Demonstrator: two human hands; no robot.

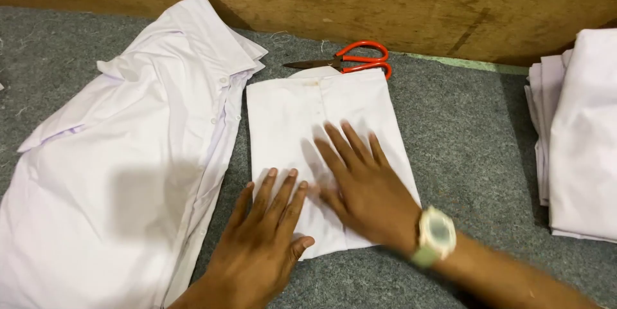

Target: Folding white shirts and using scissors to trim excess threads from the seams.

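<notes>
A folded white shirt [308, 113] lies flat on the grey felt surface [463, 129] in the middle. My left hand [263, 245] rests palm down on its near left edge, fingers spread. My right hand [363, 183], with a pale green wristwatch [436, 235] on the wrist, presses flat on the shirt's middle, fingers pointing up and left. Neither hand holds anything.
An unfolded white shirt [122, 154] is spread out at the left. Orange-handled scissors [350, 59] lie just beyond the folded shirt, near a wooden board [360, 0] at the back. A stack of folded white shirts [581, 135] sits at the right edge.
</notes>
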